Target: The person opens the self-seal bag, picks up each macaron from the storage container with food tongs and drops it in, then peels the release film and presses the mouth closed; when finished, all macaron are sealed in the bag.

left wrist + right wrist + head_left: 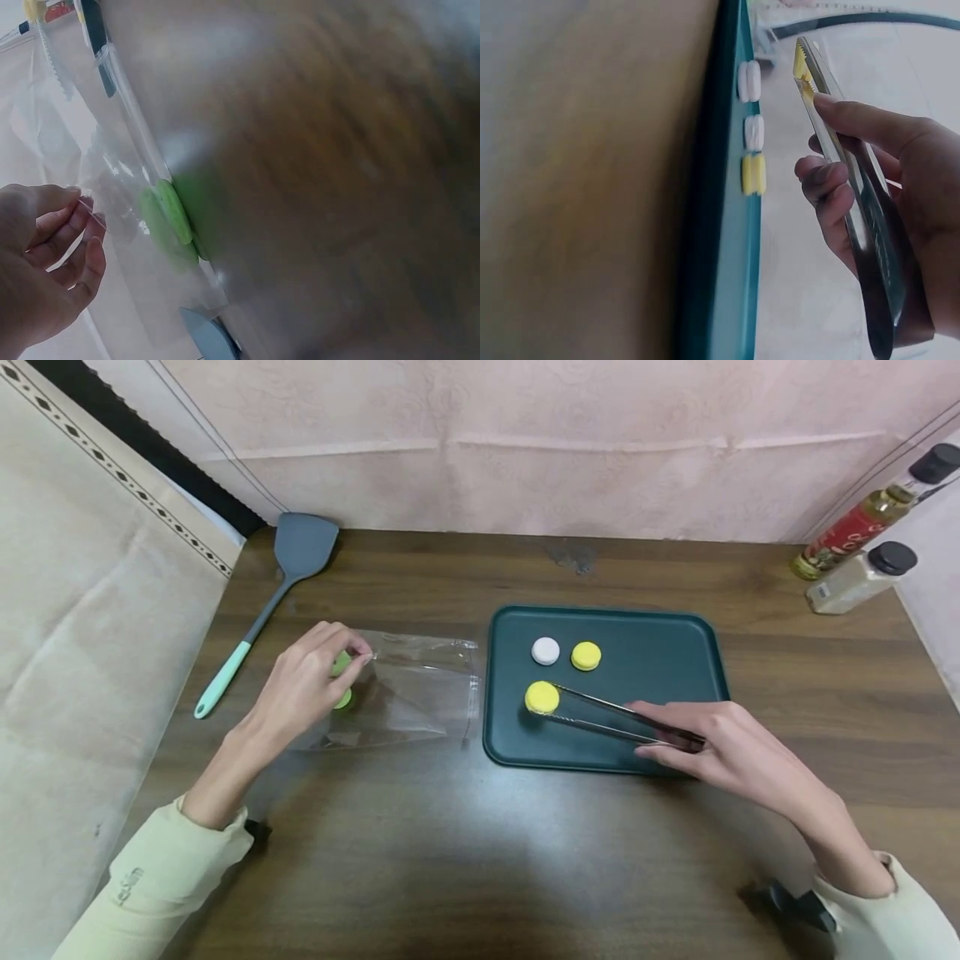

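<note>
My left hand pinches the edge of a clear plastic bag between thumb and fingertips. Green macarons lie inside the bag, partly hidden by that hand in the head view. My right hand grips metal tongs, thumb on one arm and fingers on the other. Between the tong tips is a yellow macaron, held above the dark green tray. A white macaron and another yellow macaron sit on the tray; the right wrist view shows a second white macaron there.
A grey spatula with a mint handle lies at the left of the wooden table. At the back right stand an oil bottle and a black-capped jar. Pale cloth hangs behind the table.
</note>
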Motion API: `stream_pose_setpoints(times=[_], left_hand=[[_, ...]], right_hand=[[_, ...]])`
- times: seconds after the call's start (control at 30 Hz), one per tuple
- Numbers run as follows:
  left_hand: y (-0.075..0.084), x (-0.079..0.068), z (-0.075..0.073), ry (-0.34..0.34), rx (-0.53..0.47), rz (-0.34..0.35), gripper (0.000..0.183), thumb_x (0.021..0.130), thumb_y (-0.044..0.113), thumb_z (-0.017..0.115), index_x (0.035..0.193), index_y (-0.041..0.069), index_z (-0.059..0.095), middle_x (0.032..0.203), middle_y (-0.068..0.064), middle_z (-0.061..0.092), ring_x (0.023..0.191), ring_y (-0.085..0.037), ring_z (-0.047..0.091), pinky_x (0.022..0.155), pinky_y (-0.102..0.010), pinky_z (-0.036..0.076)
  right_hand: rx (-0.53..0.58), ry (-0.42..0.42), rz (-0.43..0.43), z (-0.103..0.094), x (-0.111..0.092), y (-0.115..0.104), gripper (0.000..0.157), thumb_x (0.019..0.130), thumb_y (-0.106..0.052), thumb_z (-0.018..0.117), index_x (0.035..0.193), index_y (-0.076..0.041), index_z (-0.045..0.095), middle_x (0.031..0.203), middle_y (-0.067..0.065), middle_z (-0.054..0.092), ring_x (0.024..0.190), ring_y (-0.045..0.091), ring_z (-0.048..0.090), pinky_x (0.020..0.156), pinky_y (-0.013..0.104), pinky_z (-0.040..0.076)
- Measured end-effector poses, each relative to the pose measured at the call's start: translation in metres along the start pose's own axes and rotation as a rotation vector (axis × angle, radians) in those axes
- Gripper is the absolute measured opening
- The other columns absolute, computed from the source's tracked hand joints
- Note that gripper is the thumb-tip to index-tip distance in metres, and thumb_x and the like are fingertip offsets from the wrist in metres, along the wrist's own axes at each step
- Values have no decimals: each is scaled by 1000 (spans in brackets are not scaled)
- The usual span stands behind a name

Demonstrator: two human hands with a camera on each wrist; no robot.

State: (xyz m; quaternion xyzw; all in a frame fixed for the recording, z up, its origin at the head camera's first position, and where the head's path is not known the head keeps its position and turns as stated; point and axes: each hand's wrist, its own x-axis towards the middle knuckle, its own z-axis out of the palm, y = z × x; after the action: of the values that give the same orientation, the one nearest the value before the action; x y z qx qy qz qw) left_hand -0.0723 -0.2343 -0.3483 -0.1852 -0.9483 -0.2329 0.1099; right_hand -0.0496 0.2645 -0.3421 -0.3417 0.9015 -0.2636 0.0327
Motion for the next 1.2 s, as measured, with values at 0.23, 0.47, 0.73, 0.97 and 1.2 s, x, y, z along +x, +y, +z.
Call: stream_pose_setpoints(times=[0.23,0.47,0.73,0.97,1.2], left_hand=[[1,-3,-2,-10,3,-13,3,103,2,75,105,0,75,106,-15,76,102,-33,68,80,-51,60],[1,-2,-2,-15,9,-15,3,102,-1,75,105,1,75,106,-15,76,102,-32,68,80,-52,60],[2,-2,-2,-22,21,-28,3,102,0,75,105,0,76,106,-15,76,100,-34,68,79,-51,61],[2,0,-1,-30,33,-29,4,102,0,75,105,0,76,105,-15,76,99,-33,67,77,-49,59],[1,2,1,-16,19,-6,5,99,-2,76,104,0,76,105,-15,76,97,-32,66,76,-48,59]], right_hand=[[13,-32,-54,5,32,-13,46,94,-19,89,139,-14,77,78,-18,58,65,-5,48,56,19,41],[36,-113,-44,19,68,-26,46,97,-23,87,140,-12,76,82,-9,67,59,-1,46,51,22,38],[57,-155,-51,38,101,-42,49,96,-24,88,141,-9,75,92,-2,77,61,2,55,51,24,41],[22,-188,-96,56,131,-58,46,101,-25,83,141,-7,74,99,6,81,54,5,47,49,22,35],[15,-199,-154,74,159,-73,44,104,-22,79,144,-5,72,112,12,81,49,7,42,46,20,27]])
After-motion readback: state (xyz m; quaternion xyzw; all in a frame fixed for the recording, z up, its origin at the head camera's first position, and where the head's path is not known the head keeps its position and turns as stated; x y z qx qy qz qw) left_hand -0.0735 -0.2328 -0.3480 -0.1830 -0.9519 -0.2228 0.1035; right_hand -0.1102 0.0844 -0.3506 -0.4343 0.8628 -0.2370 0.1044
